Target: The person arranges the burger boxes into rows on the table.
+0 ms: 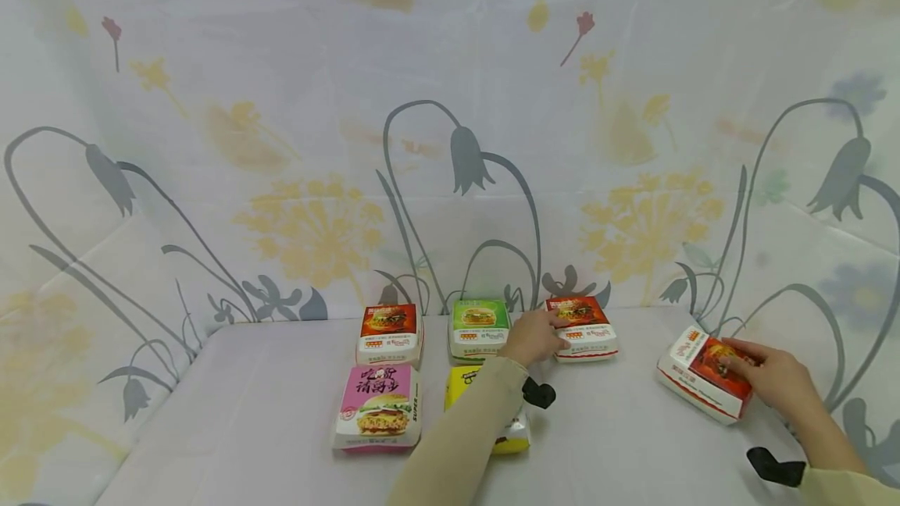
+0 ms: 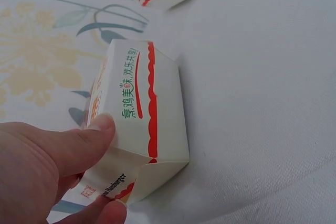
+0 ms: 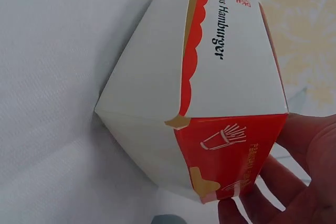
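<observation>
My left hand [image 1: 532,338] grips the left end of a red-topped white burger box [image 1: 594,334] at the back of the table. In the left wrist view, its thumb lies on the upper edge of that box [image 2: 139,98] and fingertips show by the end panel. Out to the right, my right hand [image 1: 783,381] holds a second red-and-white burger box [image 1: 692,393], which sits turned at an angle. The right wrist view shows this box's "Delicious Hamburger" side [image 3: 231,45], with fingers around its red end. Some fingers are hidden behind the boxes.
Left of my left hand, a red burger box [image 1: 389,334] and a green one [image 1: 478,326] form a back row. A pink box [image 1: 380,416] and a yellow box [image 1: 460,385] sit in front; my left sleeve partly covers the yellow one. A flower-printed cloth [image 1: 450,61] hangs behind.
</observation>
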A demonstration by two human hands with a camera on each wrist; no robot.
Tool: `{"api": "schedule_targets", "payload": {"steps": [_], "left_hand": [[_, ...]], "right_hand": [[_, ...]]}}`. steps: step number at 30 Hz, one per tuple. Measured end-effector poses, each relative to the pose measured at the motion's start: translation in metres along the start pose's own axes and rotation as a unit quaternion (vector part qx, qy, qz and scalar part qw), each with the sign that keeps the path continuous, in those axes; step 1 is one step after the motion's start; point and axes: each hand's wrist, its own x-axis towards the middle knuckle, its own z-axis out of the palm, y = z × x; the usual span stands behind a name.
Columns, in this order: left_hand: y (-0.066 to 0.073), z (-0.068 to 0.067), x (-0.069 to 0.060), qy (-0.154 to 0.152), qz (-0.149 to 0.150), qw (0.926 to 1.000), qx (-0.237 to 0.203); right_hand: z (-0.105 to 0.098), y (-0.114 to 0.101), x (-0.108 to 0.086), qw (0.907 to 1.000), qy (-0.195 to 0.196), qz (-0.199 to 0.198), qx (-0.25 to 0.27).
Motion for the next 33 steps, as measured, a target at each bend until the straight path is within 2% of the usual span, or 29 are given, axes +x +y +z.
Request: {"api": "schedule_targets", "payload": {"steps": [5,9,12,22,27,33], "left_hand": [[0.000,-0.001,0.000,0.000,0.001,1.0000,-0.007],[0.000,-0.003,-0.001,0.000,0.001,1.0000,-0.009],[-0.002,-0.005,-0.001,0.000,0.004,0.9999,-0.014],[-0.002,-0.003,-0.001,-0.003,0.007,0.9999,-0.013],[-0.001,-0.002,-0.001,-0.006,0.005,0.9999,-0.011],[0.001,-0.002,-0.002,-0.002,0.000,0.9999,-0.015]], "right_hand": [[0.005,-0.002,-0.003,0.9978,-0.022,0.006,0.062],[0.011,-0.009,-0.006,0.9957,-0.040,-0.016,0.082],[0.016,-0.015,-0.007,0.9932,-0.057,-0.015,0.101],[0.028,-0.028,-0.010,0.9912,-0.080,-0.007,0.105],[0.035,-0.030,-0.014,0.9879,-0.091,-0.012,0.125],[0.042,-0.038,-0.019,0.9890,-0.086,-0.027,0.117]]}}
